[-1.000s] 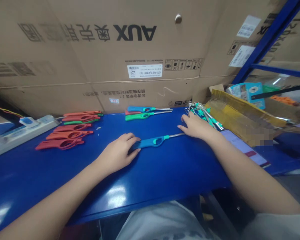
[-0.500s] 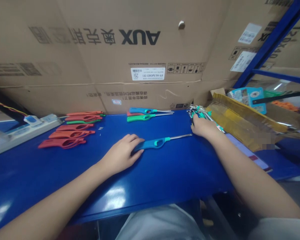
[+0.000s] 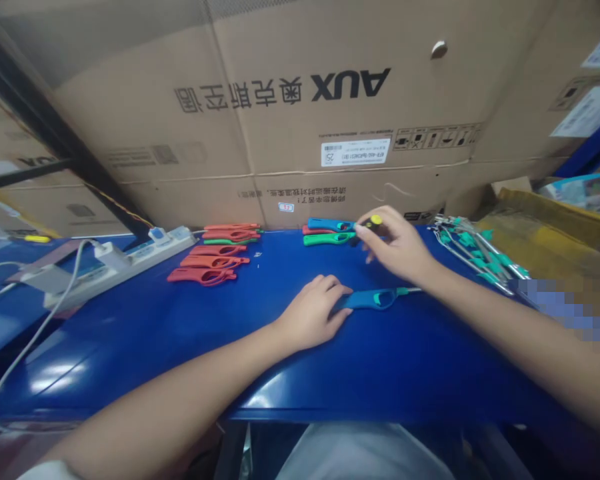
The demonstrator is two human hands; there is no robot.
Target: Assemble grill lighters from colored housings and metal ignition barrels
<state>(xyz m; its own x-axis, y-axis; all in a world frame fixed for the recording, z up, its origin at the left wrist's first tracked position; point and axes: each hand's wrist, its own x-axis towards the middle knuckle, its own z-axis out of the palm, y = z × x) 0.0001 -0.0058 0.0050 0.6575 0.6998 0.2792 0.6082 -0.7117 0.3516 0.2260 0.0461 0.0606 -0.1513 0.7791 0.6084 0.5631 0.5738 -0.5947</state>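
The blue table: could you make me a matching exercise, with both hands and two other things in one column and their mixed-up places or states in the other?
Column one
1. Left hand
2. Right hand
3. White power strip
4. Metal rods with teal parts

Column two
A. Heaped beside a yellow-brown cardboard box
B. Holding a black-and-yellow tool
C. Gripping the end of a blue handle
D. Fitted with plugs, to one side of the reddish-orange handles

Right pairs: 1-C, 2-B, 3-D, 4-A
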